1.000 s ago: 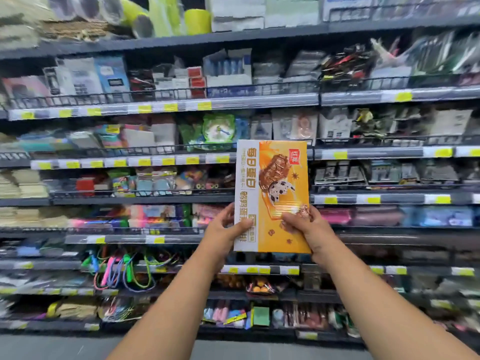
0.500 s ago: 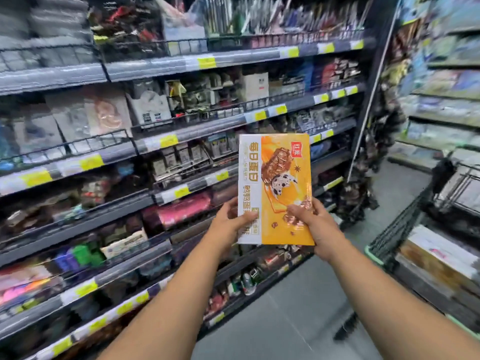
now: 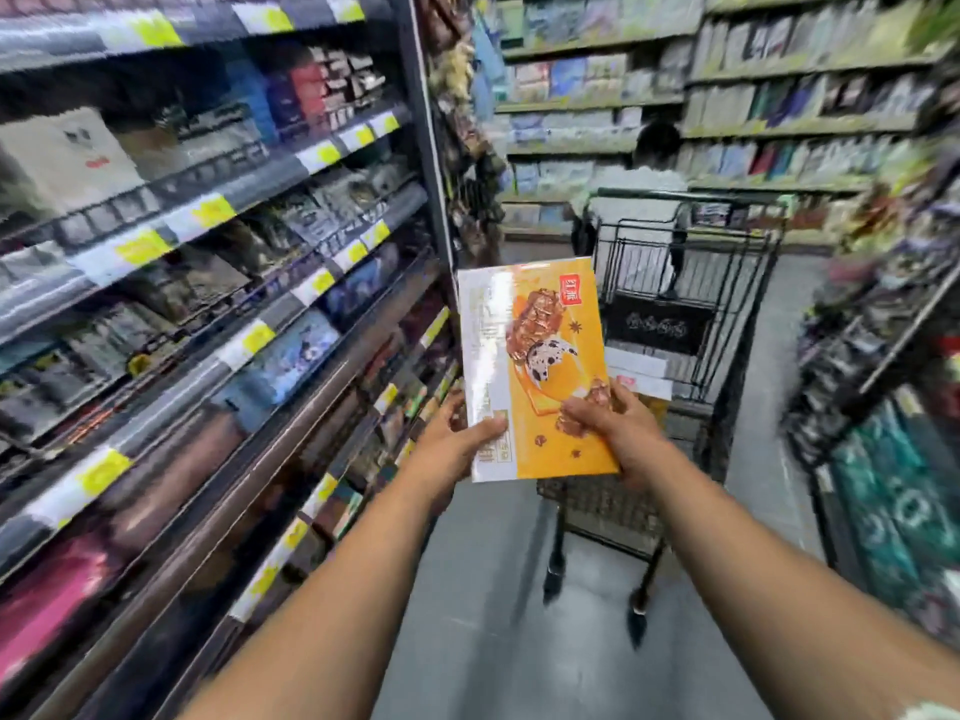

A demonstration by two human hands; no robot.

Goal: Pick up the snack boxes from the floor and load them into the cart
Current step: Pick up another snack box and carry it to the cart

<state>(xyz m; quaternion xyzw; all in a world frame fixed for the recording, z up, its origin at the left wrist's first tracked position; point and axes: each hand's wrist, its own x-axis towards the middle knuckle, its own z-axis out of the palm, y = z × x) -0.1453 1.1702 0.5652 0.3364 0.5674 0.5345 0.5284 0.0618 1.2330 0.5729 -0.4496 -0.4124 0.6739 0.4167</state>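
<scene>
Between left hand [image 3: 457,439] and right hand [image 3: 621,433], both tight on it, snack box [image 3: 535,366]; cart [image 3: 727,283] now straight ahead.

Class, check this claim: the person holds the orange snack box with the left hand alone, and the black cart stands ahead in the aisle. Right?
Wrong on one count: the head view shows both hands holding the snack box, the left hand at its lower left edge and the right hand at its lower right. The black cart does stand ahead in the aisle.

Swung right off the grey metal shelves [image 3: 249,192], bringing the flat orange-and-white snack box [image 3: 535,371] before the black wire cart [image 3: 691,197].
</scene>
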